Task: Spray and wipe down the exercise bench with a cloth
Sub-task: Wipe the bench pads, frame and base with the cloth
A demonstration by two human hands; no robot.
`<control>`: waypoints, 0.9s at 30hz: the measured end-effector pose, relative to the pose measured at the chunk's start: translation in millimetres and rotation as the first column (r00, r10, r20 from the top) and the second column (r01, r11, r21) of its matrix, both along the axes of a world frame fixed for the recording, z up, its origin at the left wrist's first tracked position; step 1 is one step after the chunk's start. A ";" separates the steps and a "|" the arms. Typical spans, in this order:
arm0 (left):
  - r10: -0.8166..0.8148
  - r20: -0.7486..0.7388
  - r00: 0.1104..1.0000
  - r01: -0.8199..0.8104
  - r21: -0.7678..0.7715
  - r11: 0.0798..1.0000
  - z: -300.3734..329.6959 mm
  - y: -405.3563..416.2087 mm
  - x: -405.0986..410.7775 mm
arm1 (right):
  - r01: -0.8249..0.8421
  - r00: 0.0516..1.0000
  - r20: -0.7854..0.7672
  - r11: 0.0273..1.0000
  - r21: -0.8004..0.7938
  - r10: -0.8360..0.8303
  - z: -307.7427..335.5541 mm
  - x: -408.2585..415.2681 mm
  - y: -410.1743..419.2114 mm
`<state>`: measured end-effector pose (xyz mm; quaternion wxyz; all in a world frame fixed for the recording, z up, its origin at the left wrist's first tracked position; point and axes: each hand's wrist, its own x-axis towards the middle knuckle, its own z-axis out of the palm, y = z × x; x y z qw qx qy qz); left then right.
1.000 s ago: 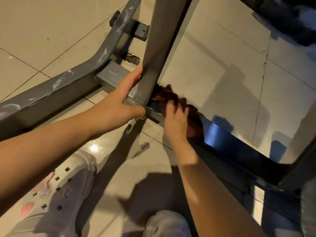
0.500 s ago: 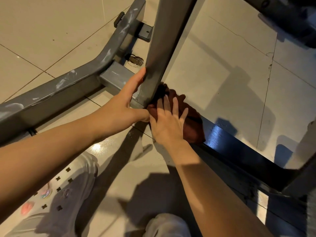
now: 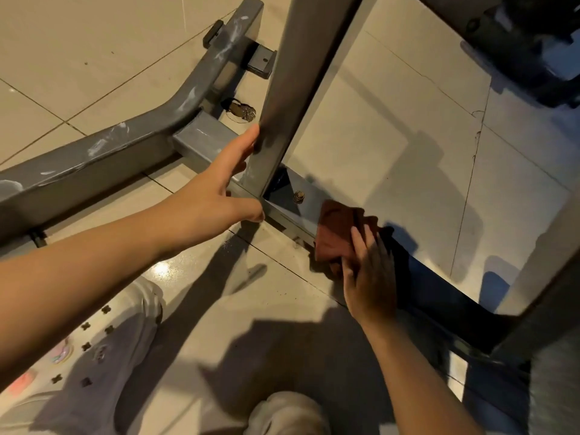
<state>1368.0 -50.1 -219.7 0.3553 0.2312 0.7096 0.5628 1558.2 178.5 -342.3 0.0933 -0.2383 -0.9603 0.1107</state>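
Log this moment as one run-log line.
left hand: steadies upright post | right hand: presses cloth on floor bar | phase: wiping frame

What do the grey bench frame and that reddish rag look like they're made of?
The grey frame looks like painted square steel tubing: hard flat faces, welded joints, a bolt, and whitish scuffs in the paint. The reddish rag looks like soft woven or microfibre cloth; it folds and bunches under the right hand. The exact fibre can't be told.
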 end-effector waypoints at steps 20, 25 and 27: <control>0.023 -0.045 0.999 -0.024 -0.020 1.000 -1.1 2.4 3.0 | 0.074 0.989 0.129 0.996 -0.054 -0.067 8.0 -13.2 -11.2; 0.058 -0.072 0.996 -0.060 -0.032 0.998 6.7 5.5 7.3 | 0.281 0.926 0.003 0.681 -0.676 -0.379 58.7 -31.1 -29.1; 0.101 -0.068 0.993 -0.105 -0.057 0.993 12.2 4.7 4.4 | 0.193 0.914 -0.018 0.474 -0.859 -0.406 91.0 -54.7 -43.7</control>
